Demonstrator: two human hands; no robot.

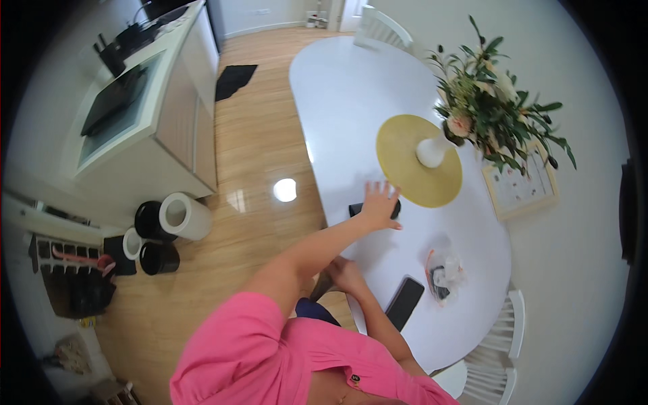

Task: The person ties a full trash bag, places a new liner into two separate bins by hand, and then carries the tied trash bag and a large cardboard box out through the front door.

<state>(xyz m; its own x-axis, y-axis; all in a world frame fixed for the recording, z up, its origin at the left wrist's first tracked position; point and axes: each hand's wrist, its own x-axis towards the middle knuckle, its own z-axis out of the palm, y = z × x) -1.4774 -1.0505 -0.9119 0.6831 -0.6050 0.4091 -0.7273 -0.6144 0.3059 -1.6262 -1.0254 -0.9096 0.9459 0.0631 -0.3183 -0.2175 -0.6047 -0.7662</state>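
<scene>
My left hand [379, 206] is spread, palm down, over a black object [355, 209] on the white table [349, 116]. The hand covers most of that object, so its kind and whether I touch it are unclear. Its dark ends show on both sides of the hand. Lower down, my right hand [346, 275] is at the near left edge of the table, under my left forearm. Its fingers are partly hidden there. Beside my right forearm lies a black smartphone [405, 304]. To its right is a clear plastic bag [448, 276] with something dark inside.
A white vase [430, 153] of flowers [486, 101] stands on a round yellow placemat [400, 177]. Behind it, a framed picture [521, 182] leans against the wall. White chairs [511, 324] border the table. Left are a kitchen counter [167, 101] and black and white bins [195, 217].
</scene>
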